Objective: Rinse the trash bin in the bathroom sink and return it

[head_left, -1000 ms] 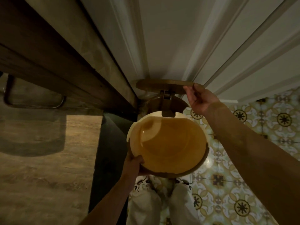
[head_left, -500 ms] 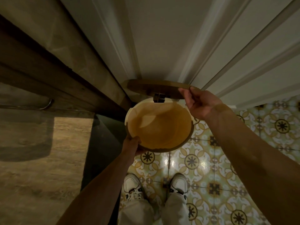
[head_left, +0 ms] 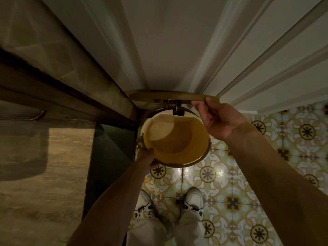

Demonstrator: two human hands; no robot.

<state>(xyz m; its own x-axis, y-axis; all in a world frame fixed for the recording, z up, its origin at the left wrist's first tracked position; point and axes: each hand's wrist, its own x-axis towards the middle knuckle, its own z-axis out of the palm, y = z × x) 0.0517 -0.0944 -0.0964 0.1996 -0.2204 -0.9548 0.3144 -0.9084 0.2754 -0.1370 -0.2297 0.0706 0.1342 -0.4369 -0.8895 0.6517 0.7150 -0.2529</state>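
Observation:
A round yellow inner bucket of the trash bin sits in the bin's dark outer rim, seen from straight above in the corner by the white door. It looks empty inside. My left hand grips the bucket's near left rim. The bin's flat wooden lid stands raised on its hinge behind the bucket. My right hand pinches the lid's right edge between thumb and fingers.
A dark wooden vanity edge and stone countertop run along the left, with a metal rail. The white panelled door stands ahead. Patterned floor tiles spread to the right. My white shoes stand just below the bin.
The bucket has sunk lower and further from the camera, settling into the outer rim in the corner. Both hands kept their holds, and my right hand slid slightly right along the lid.

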